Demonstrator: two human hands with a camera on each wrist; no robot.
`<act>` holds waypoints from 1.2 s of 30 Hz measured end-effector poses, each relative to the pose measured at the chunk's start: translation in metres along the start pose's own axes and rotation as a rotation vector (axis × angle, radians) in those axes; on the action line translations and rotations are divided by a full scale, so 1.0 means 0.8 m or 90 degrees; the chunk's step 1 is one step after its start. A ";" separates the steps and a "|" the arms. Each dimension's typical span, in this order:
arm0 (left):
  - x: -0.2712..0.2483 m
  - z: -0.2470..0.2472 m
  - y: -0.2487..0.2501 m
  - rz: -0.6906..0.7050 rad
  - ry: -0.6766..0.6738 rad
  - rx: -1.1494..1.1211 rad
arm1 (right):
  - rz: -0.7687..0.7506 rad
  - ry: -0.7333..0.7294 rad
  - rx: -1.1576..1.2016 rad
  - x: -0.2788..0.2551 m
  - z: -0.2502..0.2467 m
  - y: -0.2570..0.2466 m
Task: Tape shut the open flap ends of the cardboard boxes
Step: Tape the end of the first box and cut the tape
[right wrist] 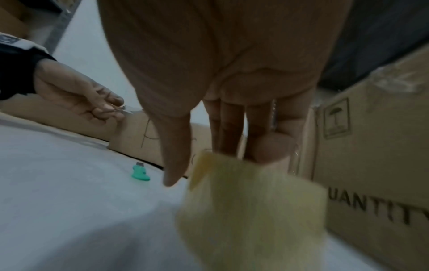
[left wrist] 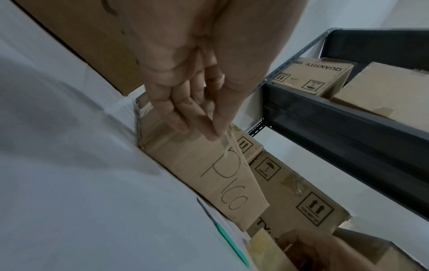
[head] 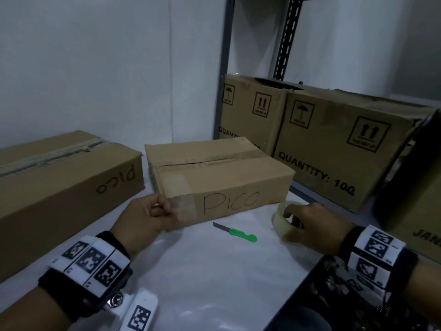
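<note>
Where wrists blur, head shows box (head: 214, 177) seam gaping.

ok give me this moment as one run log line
left hand: pinching tape strip at box corner | right hand: gripping tape roll | cutter: on table

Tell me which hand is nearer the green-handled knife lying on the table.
Right, narrowly. The green-handled knife lies between both hands: the right hand, gripping the tape roll, sits just to its right; the left hand, pinching tape at the box corner, is further left.
</note>
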State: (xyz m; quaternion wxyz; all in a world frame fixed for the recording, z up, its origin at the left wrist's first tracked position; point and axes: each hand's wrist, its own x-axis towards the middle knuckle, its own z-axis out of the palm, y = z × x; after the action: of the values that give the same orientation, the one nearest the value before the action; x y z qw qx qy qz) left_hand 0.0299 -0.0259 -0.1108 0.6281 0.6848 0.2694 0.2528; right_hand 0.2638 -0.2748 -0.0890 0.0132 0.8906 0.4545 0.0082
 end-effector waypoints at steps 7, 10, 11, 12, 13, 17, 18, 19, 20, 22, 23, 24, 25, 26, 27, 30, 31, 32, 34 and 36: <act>-0.001 0.004 0.000 0.003 0.008 -0.041 | -0.122 0.105 0.170 0.019 -0.032 -0.108; -0.001 0.005 -0.002 0.008 0.003 -0.034 | -0.160 -0.027 0.377 0.046 -0.019 -0.158; -0.002 0.005 0.000 0.014 0.001 -0.025 | -0.150 -0.060 0.461 0.054 -0.012 -0.171; -0.002 0.005 0.000 0.023 0.003 -0.014 | -0.130 -0.084 0.540 0.060 -0.006 -0.183; -0.003 0.005 0.001 0.029 0.005 -0.001 | -0.106 -0.095 0.600 0.065 -0.002 -0.192; -0.001 0.003 -0.001 0.031 0.018 0.037 | -0.061 -0.050 0.668 0.079 0.004 -0.206; 0.000 0.002 -0.003 0.035 0.018 0.038 | -0.056 -0.044 0.674 0.080 0.004 -0.206; 0.002 0.001 -0.004 0.037 0.014 0.038 | -0.053 -0.046 0.681 0.082 0.005 -0.205; 0.004 0.000 -0.007 0.039 0.010 0.043 | -0.050 -0.050 0.687 0.082 0.005 -0.203; 0.008 -0.001 -0.009 0.044 0.001 0.061 | -0.045 -0.043 0.683 0.083 0.007 -0.203; 0.009 -0.002 -0.010 0.044 0.000 0.076 | -0.043 -0.035 0.680 0.084 0.009 -0.203; 0.009 -0.003 -0.010 0.041 0.006 0.096 | -0.042 -0.030 0.683 0.085 0.009 -0.204; 0.010 -0.005 -0.009 0.038 0.010 0.126 | -0.041 -0.028 0.689 0.086 0.010 -0.205; 0.010 -0.007 -0.006 0.035 0.014 0.166 | -0.034 -0.028 0.695 0.087 0.009 -0.205; 0.009 -0.009 -0.003 0.034 0.021 0.212 | -0.027 -0.025 0.695 0.087 0.010 -0.206; 0.007 -0.014 0.010 0.079 0.067 0.333 | -0.012 -0.026 0.692 0.085 0.010 -0.208; 0.006 -0.015 0.016 0.115 0.093 0.369 | -0.009 -0.029 0.706 0.085 0.011 -0.208; 0.006 -0.015 0.022 0.161 0.114 0.390 | -0.005 -0.028 0.721 0.084 0.009 -0.208; 0.007 -0.011 0.032 0.241 0.111 0.418 | -0.005 -0.028 0.727 0.082 0.007 -0.209; 0.009 -0.006 0.038 0.261 0.055 0.506 | 0.003 -0.036 0.736 0.080 0.007 -0.210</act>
State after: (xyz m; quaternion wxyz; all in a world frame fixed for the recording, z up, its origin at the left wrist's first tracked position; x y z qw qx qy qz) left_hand 0.0331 -0.0195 -0.0802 0.2413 0.9009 0.2305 0.2776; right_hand 0.1656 -0.1250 -0.0999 -0.4636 0.7539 0.3828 -0.2651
